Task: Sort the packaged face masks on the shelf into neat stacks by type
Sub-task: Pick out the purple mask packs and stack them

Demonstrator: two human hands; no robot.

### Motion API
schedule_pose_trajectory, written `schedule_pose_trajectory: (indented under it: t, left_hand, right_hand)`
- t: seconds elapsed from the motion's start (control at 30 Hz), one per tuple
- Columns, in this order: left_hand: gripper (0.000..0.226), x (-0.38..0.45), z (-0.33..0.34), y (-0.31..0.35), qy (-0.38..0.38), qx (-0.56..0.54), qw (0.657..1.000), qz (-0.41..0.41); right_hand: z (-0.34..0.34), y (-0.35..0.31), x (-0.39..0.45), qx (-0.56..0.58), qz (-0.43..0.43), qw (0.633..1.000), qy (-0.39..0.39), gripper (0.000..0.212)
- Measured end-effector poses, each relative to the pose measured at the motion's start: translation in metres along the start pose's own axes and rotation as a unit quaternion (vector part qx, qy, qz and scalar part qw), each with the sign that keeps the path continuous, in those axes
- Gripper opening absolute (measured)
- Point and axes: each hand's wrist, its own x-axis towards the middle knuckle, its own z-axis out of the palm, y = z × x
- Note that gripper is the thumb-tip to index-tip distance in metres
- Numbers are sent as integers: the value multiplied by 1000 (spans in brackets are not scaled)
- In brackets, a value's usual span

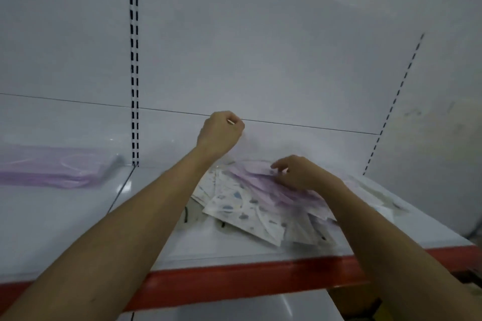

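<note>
A loose pile of packaged masks lies on the white shelf point(65, 227) right of centre. Purple packets point(258, 184) lie on top, and white packets printed with blue shapes point(236, 207) spread beneath them toward the front. My right hand point(297, 173) rests on the pile with bent fingers pinching the far edge of the top purple packet. My left hand point(220, 130) is raised above the pile's back edge, fingers curled, pinching the top of a pale, nearly see-through packet point(250, 147) that hangs down in front of the back panel. A neat stack of purple packets point(52, 168) sits at the far left.
A slotted upright point(134, 60) divides the white back panel, and a second one point(391, 109) runs at the right. The shelf's front edge is a red strip point(234, 280). A lower shelf point(247, 307) shows underneath.
</note>
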Motion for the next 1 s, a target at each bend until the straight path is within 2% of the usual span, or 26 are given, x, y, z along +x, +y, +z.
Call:
schedule_pose_trajectory:
  t: [0.07,0.1,0.2,0.27,0.37,0.47,0.53,0.57,0.63,0.67,0.7,0.73,0.77,0.8,0.87,0.9,0.93,0.97,1.0]
  left_hand:
    - [12,3,11,5,43,-22,999,-18]
    - [12,2,17,8,64,-21,998,-18]
    - [15,0,32,17,142,-36,989,9]
    - [18,-3,40,24,184,-74,979,38]
    - [23,-11,51,25,203,-120,969,65]
    - [22,-22,57,12,186,-107,974,76]
    - [20,-22,54,6,150,-69,983,84]
    - [18,-20,51,4,126,-57,987,84]
    - [12,-16,46,5,55,-70,993,72]
    - [13,-14,45,5,9,-81,995,59]
    - [24,-13,47,5,-23,-79,995,48]
    - [33,-12,50,6,-27,-64,996,47]
    - [37,-12,54,6,8,-43,997,61]
    - [34,-14,56,8,80,-19,992,97]
    - [21,-20,54,13,242,25,948,206]
    - [16,-23,53,14,277,21,929,246]
    - [11,-25,51,14,271,-6,927,260]
    - [5,-26,52,12,230,-48,938,256]
    - [10,-27,54,13,165,-90,955,229]
  right_hand:
    - [-4,8,13,2,-40,999,11,16]
    - [-6,14,18,17,-55,998,31,13]
    - [-27,27,28,140,-97,979,108,29]
    - [-48,33,33,265,-115,948,130,45]
    - [-67,33,32,412,-104,901,84,39]
    - [-66,35,36,530,-119,840,21,31]
    - [-61,38,42,599,-132,789,22,35]
    - [-56,39,46,616,-130,776,40,36]
    - [-45,40,51,611,-128,775,96,36]
    - [-40,39,52,592,-136,785,122,38]
    - [-36,36,51,560,-153,801,148,40]
    - [-35,33,49,524,-181,812,182,38]
    - [-36,30,44,495,-208,814,223,34]
    - [-38,28,39,483,-227,804,262,31]
    - [-44,26,33,515,-221,769,308,30]
    - [-45,27,32,548,-208,749,311,32]
    - [-46,29,32,580,-197,730,302,34]
    - [-45,30,30,599,-196,720,291,33]
    - [-43,30,28,596,-205,723,284,30]
